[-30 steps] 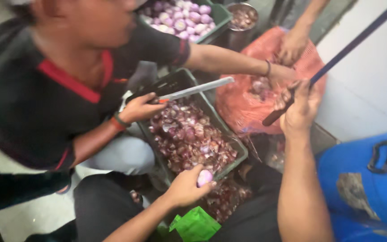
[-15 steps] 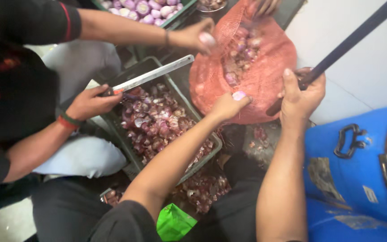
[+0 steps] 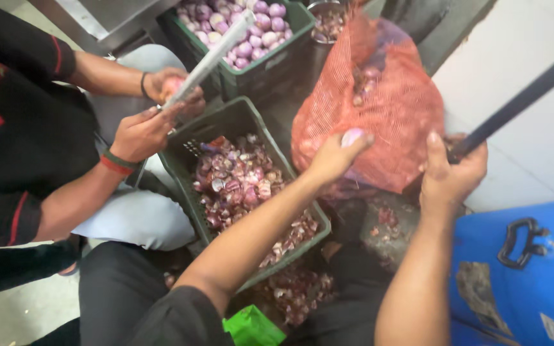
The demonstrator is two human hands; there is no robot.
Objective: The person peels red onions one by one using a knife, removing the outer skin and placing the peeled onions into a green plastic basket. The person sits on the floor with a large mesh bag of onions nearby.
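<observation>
My left hand [image 3: 333, 156] reaches over the green crate of onion peels [image 3: 187, 172] and pinches a small peeled pale-purple onion [image 3: 354, 136] against the red mesh sack [image 3: 379, 109]. To its right, my right hand [image 3: 450, 172] is closed around the grip of a long dark knife [image 3: 520, 97] whose blade slants up to the right. The sack holds several unpeeled onions and stands just behind both hands.
A co-worker in a black shirt sits at left, one hand [image 3: 139, 133] holding a long light-bladed knife [image 3: 209, 61] over an onion. A second green crate [image 3: 261, 67] of peeled onions is at the back. A blue drum [image 3: 520, 275] stands at the right, a white wall behind it.
My left hand rose with the onion from beside the peel crate up to the red sack. My right hand kept its grip on the knife. The co-worker's knife swung upward.
</observation>
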